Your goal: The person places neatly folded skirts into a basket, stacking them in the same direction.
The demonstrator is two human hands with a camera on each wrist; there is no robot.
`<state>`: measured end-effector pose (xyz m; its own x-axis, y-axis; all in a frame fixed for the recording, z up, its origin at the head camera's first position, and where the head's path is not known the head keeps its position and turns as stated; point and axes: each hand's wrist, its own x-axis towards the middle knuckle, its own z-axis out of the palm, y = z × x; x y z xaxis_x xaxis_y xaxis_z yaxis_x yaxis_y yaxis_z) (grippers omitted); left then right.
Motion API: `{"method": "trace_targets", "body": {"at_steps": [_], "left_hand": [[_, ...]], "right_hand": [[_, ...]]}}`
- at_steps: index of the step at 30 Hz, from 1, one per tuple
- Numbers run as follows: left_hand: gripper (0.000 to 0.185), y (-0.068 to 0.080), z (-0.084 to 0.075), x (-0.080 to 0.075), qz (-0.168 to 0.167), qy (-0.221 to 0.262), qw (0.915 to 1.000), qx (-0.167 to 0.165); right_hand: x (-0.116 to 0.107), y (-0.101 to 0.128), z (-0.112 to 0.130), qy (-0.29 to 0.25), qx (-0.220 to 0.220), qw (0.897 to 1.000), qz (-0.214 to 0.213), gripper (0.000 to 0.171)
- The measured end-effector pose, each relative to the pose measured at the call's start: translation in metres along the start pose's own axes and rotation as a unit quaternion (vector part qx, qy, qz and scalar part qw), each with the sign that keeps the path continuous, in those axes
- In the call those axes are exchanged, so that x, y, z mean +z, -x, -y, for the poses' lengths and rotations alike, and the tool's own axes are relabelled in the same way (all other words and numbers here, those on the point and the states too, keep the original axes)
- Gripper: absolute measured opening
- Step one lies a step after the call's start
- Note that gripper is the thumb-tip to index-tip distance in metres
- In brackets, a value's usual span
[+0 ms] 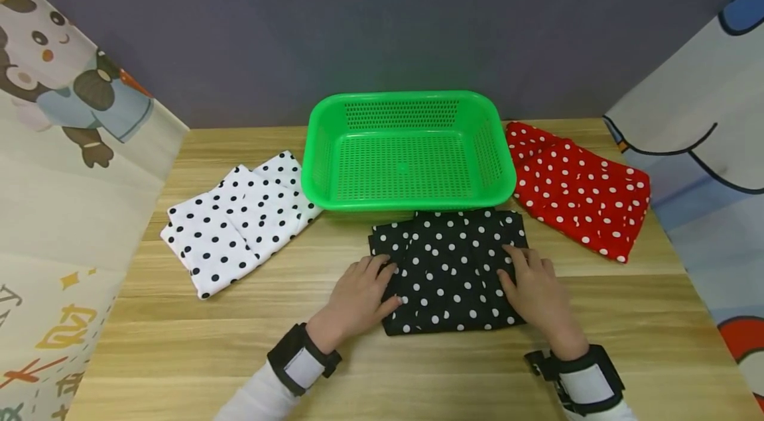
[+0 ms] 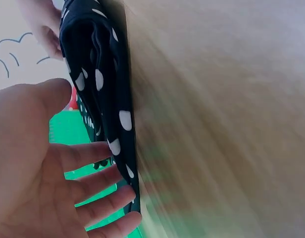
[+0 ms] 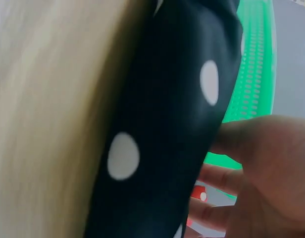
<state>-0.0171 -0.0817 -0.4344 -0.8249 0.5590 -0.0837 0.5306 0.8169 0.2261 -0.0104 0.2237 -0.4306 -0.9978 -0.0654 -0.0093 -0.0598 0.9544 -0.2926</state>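
A folded black cloth with white dots [image 1: 450,275] lies on the wooden table in front of the green basket. My left hand [image 1: 361,292] touches its left side with the fingers spread and nearly straight. In the left wrist view, those fingertips [image 2: 125,196] meet the folded layers at the cloth's edge. On the other side, my right hand [image 1: 537,288] rests at the cloth's right edge, thumb and fingers apart and fairly straight. The right wrist view shows the black cloth [image 3: 162,124] close up, with the right hand [image 3: 266,173] beside it; some of its fingertips are hidden behind the cloth.
Behind the black cloth stands a green plastic basket [image 1: 408,203] with nothing in it. A folded white cloth with black dots [image 1: 239,222] lies to its left, a folded red cloth with white dots [image 1: 585,189] to its right. A dark grey wall [image 1: 394,23] rises at the back.
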Motion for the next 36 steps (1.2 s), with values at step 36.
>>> {"method": "trace_targets", "body": {"at_steps": [36], "left_hand": [[0.055,0.037,0.037,-0.010,-0.014,0.050,0.9920,-0.115]], "right_hand": [[0.018,-0.004,0.043,-0.049,-0.045,0.998,-0.011,0.047]]}}
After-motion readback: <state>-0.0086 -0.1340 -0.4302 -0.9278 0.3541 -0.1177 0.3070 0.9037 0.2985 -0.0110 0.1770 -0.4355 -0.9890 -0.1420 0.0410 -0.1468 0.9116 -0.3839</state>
